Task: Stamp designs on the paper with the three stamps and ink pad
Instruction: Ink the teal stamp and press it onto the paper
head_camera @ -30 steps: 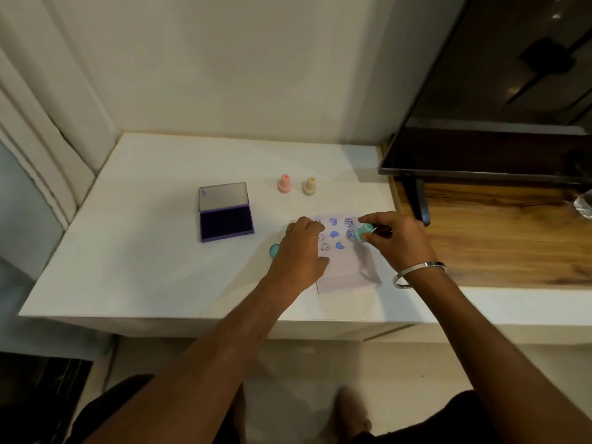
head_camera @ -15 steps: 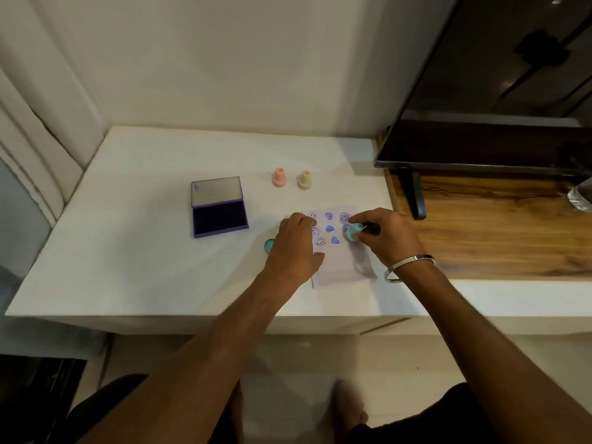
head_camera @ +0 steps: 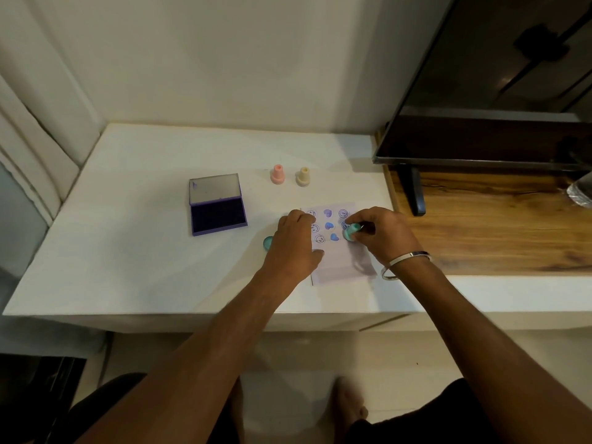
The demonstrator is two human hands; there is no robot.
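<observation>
The right hand (head_camera: 382, 237) pinches the green stamp (head_camera: 349, 232) by its narrow neck, tilted over the paper's right column; it looks light, rigid and easy to tip. The left hand (head_camera: 294, 243) lies flat, pinning the thin, slippery paper (head_camera: 339, 267). The ink pad (head_camera: 218, 214) lies open to the left, the table edge (head_camera: 192, 315) runs near, and bare paper remains below the prints.
</observation>
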